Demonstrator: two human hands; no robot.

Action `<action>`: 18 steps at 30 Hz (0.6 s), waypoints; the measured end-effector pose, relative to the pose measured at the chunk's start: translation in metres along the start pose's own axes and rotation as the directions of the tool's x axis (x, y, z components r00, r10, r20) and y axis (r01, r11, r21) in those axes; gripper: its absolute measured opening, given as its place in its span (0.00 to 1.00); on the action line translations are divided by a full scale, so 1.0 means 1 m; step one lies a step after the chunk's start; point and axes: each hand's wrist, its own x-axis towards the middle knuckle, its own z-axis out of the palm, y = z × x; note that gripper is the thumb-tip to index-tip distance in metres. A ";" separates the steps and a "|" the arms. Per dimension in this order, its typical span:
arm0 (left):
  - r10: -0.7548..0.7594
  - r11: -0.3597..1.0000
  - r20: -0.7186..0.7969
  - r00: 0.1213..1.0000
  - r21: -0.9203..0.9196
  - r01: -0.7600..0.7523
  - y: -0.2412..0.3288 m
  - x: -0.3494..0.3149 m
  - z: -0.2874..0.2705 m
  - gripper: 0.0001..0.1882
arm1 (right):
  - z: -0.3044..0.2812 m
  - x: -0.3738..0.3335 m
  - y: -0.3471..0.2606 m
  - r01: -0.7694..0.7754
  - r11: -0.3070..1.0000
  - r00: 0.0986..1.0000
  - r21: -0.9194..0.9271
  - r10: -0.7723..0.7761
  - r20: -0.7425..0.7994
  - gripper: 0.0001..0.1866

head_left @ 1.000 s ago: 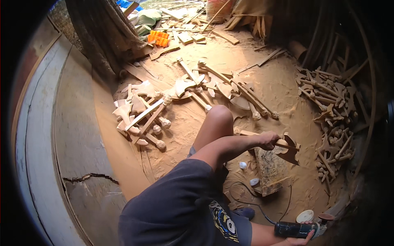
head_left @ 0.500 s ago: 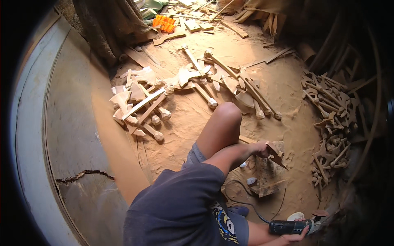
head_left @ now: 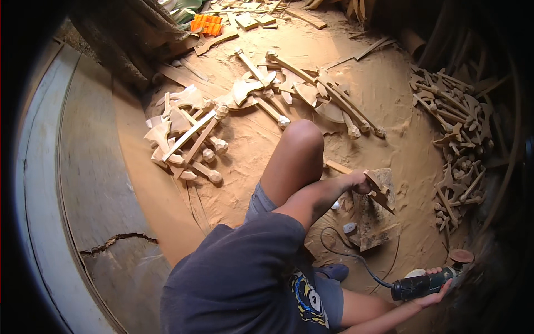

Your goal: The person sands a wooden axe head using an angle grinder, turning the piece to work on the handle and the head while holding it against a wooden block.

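My left hand (head_left: pixel 360 182) is closed around a wooden axe (head_left: pixel 380 196), gripping it by its head. A pale handle (head_left: pixel 338 167) sticks out beyond the hand toward my knee. Just below the axe head stands a rough wooden block (head_left: pixel 376 232), dusty on top. At the lower right, my right hand (head_left: pixel 435 296) wraps round the dark body of an angle grinder (head_left: pixel 414 286). Its round reddish-brown disc (head_left: pixel 461 256) points away from me, apart from the axe. From the grinder's rear a black cord (head_left: pixel 359 257) curves back past the block.
Ahead on the dusty floor lie several wooden axes (head_left: pixel 250 89), with another heap (head_left: pixel 183 128) to the left. Small carved wooden pieces (head_left: pixel 453 139) are piled at the right. A cracked board (head_left: pixel 105 195) lines the left side. Wood scraps (head_left: pixel 247 22) and an orange object (head_left: pixel 206 24) lie at the back.
The grinder in my right hand has moved right and a little farther forward. My left hand still grips the axe, slightly shifted. The whole view has tilted a little.
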 end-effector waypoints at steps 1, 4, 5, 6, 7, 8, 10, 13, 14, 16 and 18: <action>0.008 0.998 0.000 1.000 -0.055 -0.008 0.005 0.003 0.002 0.18 | -0.001 -0.001 -0.009 -0.010 1.000 0.997 0.017 0.008 0.073 0.28; 0.132 0.979 0.034 0.991 -0.161 -0.125 0.016 0.008 0.001 0.19 | -0.010 -0.003 -0.022 0.023 0.998 0.987 0.065 -0.033 0.155 0.27; 0.041 0.999 0.122 0.992 -0.014 -0.039 0.013 0.007 0.005 0.20 | -0.011 0.001 -0.016 0.032 0.994 0.983 0.101 -0.049 0.176 0.25; 0.046 0.998 0.080 0.996 -0.039 -0.043 0.022 0.011 0.007 0.21 | -0.015 -0.003 -0.014 0.062 0.991 0.984 0.117 -0.080 0.162 0.26; 0.032 0.998 0.025 0.999 -0.046 -0.031 0.020 0.011 0.006 0.21 | -0.022 -0.002 -0.006 0.084 0.990 0.989 0.114 -0.096 0.110 0.26; 0.021 0.998 -0.029 0.999 -0.054 -0.022 0.021 0.013 0.005 0.22 | -0.030 -0.001 0.003 0.106 0.988 0.992 0.108 -0.113 0.057 0.27; 0.040 0.987 -0.161 0.986 -0.145 -0.063 0.012 0.013 0.002 0.22 | -0.028 0.004 0.020 0.141 0.990 0.989 0.028 -0.140 -0.044 0.25; -0.119 0.972 -0.127 0.985 -0.217 0.090 0.030 0.026 0.002 0.21 | -0.042 0.006 0.025 0.033 0.998 0.995 0.048 -0.029 -0.099 0.23; -0.182 0.961 -0.092 0.979 -0.227 0.158 0.043 0.032 -0.001 0.19 | -0.044 0.007 0.029 0.057 0.998 0.982 0.021 -0.052 -0.180 0.23; -0.218 0.975 -0.070 0.973 0.023 0.220 0.041 0.045 -0.005 0.20 | -0.044 0.016 0.035 0.069 0.998 0.973 0.011 -0.065 -0.223 0.22; -0.250 0.931 -0.050 0.967 0.260 0.255 0.051 0.057 -0.014 0.22 | -0.059 0.019 0.034 0.053 0.998 0.968 0.026 -0.045 -0.246 0.22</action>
